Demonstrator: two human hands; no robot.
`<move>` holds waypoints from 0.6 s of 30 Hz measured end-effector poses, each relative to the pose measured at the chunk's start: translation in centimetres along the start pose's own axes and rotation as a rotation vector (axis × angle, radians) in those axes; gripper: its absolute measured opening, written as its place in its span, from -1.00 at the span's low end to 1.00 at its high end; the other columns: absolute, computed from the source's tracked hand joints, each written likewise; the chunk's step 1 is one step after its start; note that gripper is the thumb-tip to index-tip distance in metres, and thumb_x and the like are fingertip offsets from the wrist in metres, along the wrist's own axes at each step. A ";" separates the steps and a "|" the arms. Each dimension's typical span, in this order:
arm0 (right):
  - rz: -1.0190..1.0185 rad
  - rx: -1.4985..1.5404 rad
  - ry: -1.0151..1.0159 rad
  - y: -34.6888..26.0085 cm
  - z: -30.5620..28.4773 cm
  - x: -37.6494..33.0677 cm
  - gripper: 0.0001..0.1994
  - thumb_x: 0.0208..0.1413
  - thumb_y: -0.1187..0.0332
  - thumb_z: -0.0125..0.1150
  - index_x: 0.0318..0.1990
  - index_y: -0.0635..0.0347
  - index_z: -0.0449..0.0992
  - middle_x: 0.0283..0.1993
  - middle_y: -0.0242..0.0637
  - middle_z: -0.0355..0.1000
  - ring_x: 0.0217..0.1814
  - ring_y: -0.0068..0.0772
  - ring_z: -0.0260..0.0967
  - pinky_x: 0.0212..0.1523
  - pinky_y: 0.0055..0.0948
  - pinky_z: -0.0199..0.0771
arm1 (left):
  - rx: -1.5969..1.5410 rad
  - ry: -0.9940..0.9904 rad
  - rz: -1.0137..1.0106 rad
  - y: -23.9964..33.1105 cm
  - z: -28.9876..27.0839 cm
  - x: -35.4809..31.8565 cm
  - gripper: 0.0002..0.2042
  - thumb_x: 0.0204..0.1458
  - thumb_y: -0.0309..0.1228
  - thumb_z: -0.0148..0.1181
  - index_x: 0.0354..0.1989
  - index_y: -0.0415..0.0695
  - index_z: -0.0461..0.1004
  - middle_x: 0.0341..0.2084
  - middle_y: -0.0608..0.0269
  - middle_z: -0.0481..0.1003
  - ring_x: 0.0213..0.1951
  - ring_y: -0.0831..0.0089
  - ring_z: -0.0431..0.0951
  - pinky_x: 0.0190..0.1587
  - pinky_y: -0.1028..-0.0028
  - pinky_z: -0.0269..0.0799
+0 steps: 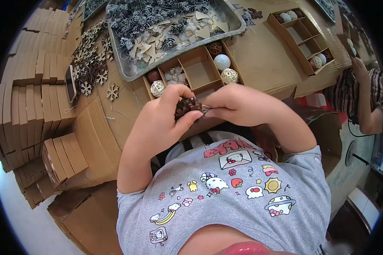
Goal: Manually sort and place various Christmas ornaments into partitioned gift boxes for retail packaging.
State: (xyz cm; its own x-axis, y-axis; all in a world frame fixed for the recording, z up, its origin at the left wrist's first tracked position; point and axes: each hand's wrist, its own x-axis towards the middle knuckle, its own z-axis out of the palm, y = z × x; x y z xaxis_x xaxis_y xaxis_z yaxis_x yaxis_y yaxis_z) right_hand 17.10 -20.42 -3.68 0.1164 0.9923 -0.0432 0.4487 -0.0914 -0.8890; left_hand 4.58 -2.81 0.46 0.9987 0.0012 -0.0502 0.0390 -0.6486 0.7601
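My left hand (164,119) grips a dark brown pine cone (187,106) between thumb and fingers, close to my chest. My right hand (234,104) pinches something small at the cone's right side; I cannot tell what it is. Just beyond my hands lies a brown compartment box (200,70) holding a white wicker ball (157,88), a pale smooth ball (222,62), another wicker ball (230,76), a dark red ball (153,75) and white fluff (175,76). Its middle compartment is bare.
A grey metal tray (236,23) of frosted pine cones and wooden cut-outs sits behind the box. Wooden snowflakes (91,63) lie at left beside stacks of flat cardboard boxes (34,97). A second compartment box (304,38) stands far right, near another person's arm (366,97).
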 end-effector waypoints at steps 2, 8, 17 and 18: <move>-0.064 0.048 0.094 -0.6 -0.7 -0.7 -0.84 0.07 0.43 0.09 -0.44 0.36 0.36 -0.55 -0.14 0.32 -0.46 -0.09 0.33 -0.41 -0.29 0.30 | -0.048 -0.010 -0.011 -0.4 -0.5 -0.4 -0.67 -0.07 -0.37 0.27 -0.20 -0.19 0.29 -0.51 0.06 0.49 -0.44 0.21 0.56 -0.41 0.36 0.42; 0.077 1.014 0.076 0.4 1.2 -0.2 -0.76 0.23 0.30 -0.05 -0.42 0.24 0.39 -0.52 -0.45 0.31 -0.48 -0.63 0.20 -0.44 -0.57 0.24 | 0.026 0.027 0.564 -0.9 0.6 0.5 -0.69 -0.15 -0.32 0.34 -0.30 -0.14 0.37 -0.33 0.08 0.41 -0.07 0.06 0.42 -0.07 0.21 0.33; 0.039 1.122 0.232 0.7 5.6 1.1 -0.79 0.19 0.39 0.00 -0.08 0.25 0.45 -0.18 -0.38 0.45 -0.12 -0.62 0.38 -0.12 -0.56 0.39 | -0.293 0.028 0.698 -3.5 3.7 1.2 -0.68 0.01 -0.40 0.20 -0.08 -0.09 0.27 -0.14 -0.01 0.47 -0.02 0.10 0.44 0.02 0.13 0.27; 0.042 1.078 0.216 1.0 5.6 1.0 -0.78 0.17 0.41 0.02 -0.07 0.27 0.45 -0.16 -0.36 0.45 -0.09 -0.60 0.39 -0.09 -0.56 0.39 | -0.380 0.038 0.706 -3.7 4.0 1.1 -0.68 0.02 -0.41 0.19 -0.07 -0.10 0.26 -0.16 -0.01 0.47 -0.06 0.10 0.47 -0.01 0.15 0.30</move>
State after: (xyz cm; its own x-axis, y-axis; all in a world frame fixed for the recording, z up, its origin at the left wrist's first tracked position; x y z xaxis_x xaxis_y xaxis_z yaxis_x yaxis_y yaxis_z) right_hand 12.68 -19.07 -7.20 0.3136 0.9447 -0.0958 -0.5562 0.1010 -0.8249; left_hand 5.42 -3.47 -4.96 0.7917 -0.2827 0.5416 -0.6011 -0.2022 0.7731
